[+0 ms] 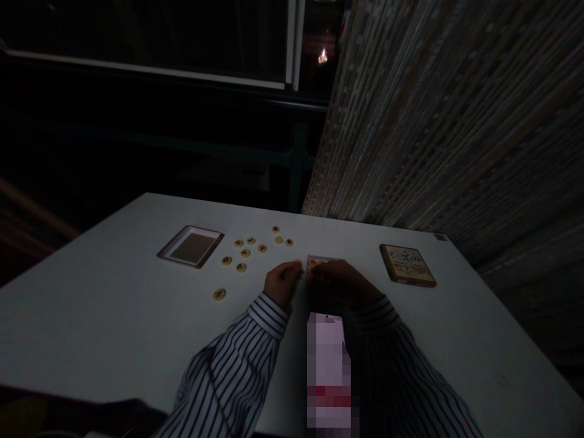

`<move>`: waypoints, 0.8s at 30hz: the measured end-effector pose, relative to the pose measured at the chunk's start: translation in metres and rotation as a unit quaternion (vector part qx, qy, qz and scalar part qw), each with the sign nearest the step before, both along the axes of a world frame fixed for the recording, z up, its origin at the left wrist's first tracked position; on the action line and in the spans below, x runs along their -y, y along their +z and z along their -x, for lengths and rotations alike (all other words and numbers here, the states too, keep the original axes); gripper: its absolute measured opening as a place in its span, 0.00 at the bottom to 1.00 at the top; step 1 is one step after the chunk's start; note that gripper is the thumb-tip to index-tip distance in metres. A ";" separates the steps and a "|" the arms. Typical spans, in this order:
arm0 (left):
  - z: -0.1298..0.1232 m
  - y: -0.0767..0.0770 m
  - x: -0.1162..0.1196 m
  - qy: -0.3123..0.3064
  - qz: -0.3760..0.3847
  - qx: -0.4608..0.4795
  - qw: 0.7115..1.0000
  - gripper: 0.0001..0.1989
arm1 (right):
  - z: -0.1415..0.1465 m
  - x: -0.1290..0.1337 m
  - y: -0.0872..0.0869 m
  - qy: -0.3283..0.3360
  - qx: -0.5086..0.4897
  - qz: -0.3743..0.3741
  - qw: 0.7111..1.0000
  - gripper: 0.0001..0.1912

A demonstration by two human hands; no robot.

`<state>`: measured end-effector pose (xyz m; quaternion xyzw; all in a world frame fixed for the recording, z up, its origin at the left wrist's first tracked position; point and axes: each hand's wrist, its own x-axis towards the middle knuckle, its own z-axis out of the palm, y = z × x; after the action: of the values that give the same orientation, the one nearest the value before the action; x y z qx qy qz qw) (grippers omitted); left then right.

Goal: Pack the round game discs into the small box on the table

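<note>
Near the middle of the white table, my left hand (281,283) is closed, with thumb and fingertips pressed together. A pale, reddish bit shows at its fingertips, too small to make out. Just right of it, my right hand (340,280) curls over a small clear tray (325,258) of round Chinese chess pieces and hides most of it. Its fingers are bent down at the tray's left side; what they grip is hidden. Several loose Chinese chess pieces (245,253) lie scattered to the left of my hands, one (219,294) closer to me than the others.
An open, shallow box half (201,263) lies at the left of the table (114,316). To the right is a box lid (409,265) with printed characters. A lit phone (326,365) lies between my forearms. A bead curtain (387,121) hangs behind the table.
</note>
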<state>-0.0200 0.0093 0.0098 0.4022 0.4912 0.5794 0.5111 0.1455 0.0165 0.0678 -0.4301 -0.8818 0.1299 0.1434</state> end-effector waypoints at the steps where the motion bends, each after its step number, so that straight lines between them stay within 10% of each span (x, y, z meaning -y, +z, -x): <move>1: 0.001 0.001 0.000 0.000 -0.001 0.000 1.000 0.12 | 0.000 0.000 0.001 0.008 0.030 -0.001 1.000 0.04; 24: 0.006 -0.001 -0.003 0.024 -0.014 -0.030 0.999 0.12 | 0.013 0.003 0.002 0.018 0.265 -0.001 0.964 0.14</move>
<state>-0.0257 0.0122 0.0085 0.4148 0.5079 0.5856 0.4765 0.1324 0.0130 0.0700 -0.4334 -0.8959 0.0129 -0.0969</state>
